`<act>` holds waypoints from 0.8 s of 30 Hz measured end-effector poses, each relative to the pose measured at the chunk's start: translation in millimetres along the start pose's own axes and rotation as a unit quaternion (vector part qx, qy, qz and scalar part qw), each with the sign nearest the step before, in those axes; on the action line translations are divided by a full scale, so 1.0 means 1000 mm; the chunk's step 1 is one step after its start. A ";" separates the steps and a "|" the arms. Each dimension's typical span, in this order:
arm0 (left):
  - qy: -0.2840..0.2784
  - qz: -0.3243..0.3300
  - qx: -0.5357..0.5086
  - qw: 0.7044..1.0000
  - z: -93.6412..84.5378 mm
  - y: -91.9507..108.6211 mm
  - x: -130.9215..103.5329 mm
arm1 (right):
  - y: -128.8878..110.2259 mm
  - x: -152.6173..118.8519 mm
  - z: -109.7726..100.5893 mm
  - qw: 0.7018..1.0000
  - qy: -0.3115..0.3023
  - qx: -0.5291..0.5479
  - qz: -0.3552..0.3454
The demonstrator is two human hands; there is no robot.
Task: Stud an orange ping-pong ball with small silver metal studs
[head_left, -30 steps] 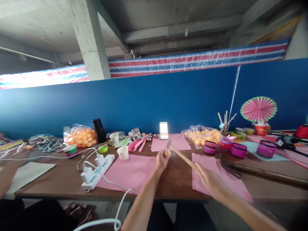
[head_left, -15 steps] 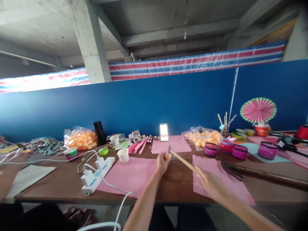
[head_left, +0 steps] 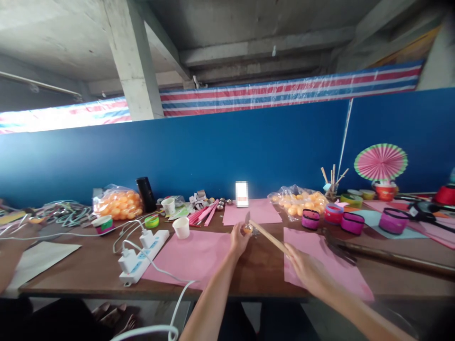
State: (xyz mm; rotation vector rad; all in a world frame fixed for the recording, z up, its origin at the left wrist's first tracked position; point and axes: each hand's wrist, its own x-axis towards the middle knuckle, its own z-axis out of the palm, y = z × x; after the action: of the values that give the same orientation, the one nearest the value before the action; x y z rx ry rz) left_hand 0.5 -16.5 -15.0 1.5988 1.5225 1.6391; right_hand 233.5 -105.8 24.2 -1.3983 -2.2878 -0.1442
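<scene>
Across the brown tabletop [head_left: 261, 274], orange balls [head_left: 297, 209] are left bagged. A small orange piece [head_left: 248, 229] is pinched in the left hand [head_left: 239, 239], near the head of a wooden-handled tool [head_left: 269, 234] gripped by the right hand [head_left: 305, 263]; how far it has been worked cannot be told.

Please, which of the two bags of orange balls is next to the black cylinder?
The left bag: the black cylinder stands right beside it. The right bag has a purple band near it instead.
</scene>
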 end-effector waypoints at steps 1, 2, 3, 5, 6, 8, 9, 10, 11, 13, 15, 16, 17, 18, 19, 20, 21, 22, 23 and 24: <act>0.000 -0.001 -0.001 1.000 0.000 0.000 0.000 | 0.001 0.000 0.000 1.000 -0.007 0.005 -0.001; 0.000 -0.002 -0.001 1.000 0.000 0.000 0.000 | 0.002 0.001 0.001 1.000 -0.011 0.010 0.000; 0.000 -0.003 -0.001 1.000 -0.001 -0.001 0.001 | 0.002 0.001 0.001 1.000 -0.011 0.015 0.002; 0.001 -0.007 0.000 1.000 -0.001 -0.001 0.001 | 0.003 0.001 0.002 1.000 0.001 0.017 0.011; 0.002 -0.008 0.001 1.000 -0.001 -0.001 0.002 | 0.003 0.001 0.002 1.000 0.008 0.017 0.013; 0.003 -0.011 0.002 1.000 -0.001 -0.001 0.002 | 0.004 0.000 0.004 1.000 0.011 0.022 0.008; 0.003 -0.012 0.003 1.000 -0.001 -0.001 0.002 | 0.004 0.000 0.004 1.000 0.011 0.026 0.003; 0.002 -0.014 0.003 1.000 -0.001 -0.001 0.002 | 0.004 -0.001 0.005 0.999 0.011 0.031 -0.002; 0.001 -0.015 0.004 1.000 -0.001 0.000 0.002 | 0.004 -0.001 0.005 0.999 0.013 0.035 -0.005; 0.001 -0.015 0.003 1.000 -0.002 0.001 0.001 | 0.005 -0.002 0.006 0.999 0.023 0.035 -0.002; 0.001 -0.013 0.001 1.000 -0.003 0.002 0.001 | 0.006 -0.002 0.007 0.999 0.037 0.028 0.002; 0.002 -0.012 0.000 1.000 -0.003 0.002 0.001 | 0.007 -0.002 0.008 0.999 0.041 0.023 0.003; 0.003 -0.012 -0.001 1.000 -0.003 0.002 0.001 | 0.008 -0.002 0.009 0.999 0.041 0.020 0.002; 0.004 -0.013 -0.003 1.000 -0.003 0.001 0.001 | 0.009 -0.001 0.009 0.999 0.039 0.019 -0.003; 0.005 -0.015 -0.005 1.000 -0.002 0.001 0.002 | 0.010 -0.001 0.010 0.999 0.039 0.017 -0.006; 0.006 -0.016 -0.008 1.000 -0.002 0.000 0.002 | 0.010 -0.001 0.011 0.999 0.042 0.016 -0.009; 0.006 -0.017 -0.012 1.000 -0.001 -0.001 0.002 | 0.011 -0.001 0.011 0.999 0.049 0.016 -0.011; 0.006 -0.018 -0.015 1.000 -0.001 -0.002 0.002 | 0.011 -0.001 0.011 0.998 0.057 0.016 -0.012; 0.006 -0.018 -0.020 1.000 0.000 -0.003 0.003 | 0.010 -0.002 0.012 0.998 0.064 0.018 -0.012; 0.006 -0.019 -0.024 1.000 0.000 -0.003 0.003 | 0.010 -0.002 0.012 0.998 0.067 0.021 -0.011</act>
State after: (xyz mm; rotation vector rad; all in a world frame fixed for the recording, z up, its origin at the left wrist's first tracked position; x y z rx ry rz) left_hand -1.2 -13.0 -16.2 1.5280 1.4995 1.6539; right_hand 239.0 -99.4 11.5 -1.3028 -2.1856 -0.1905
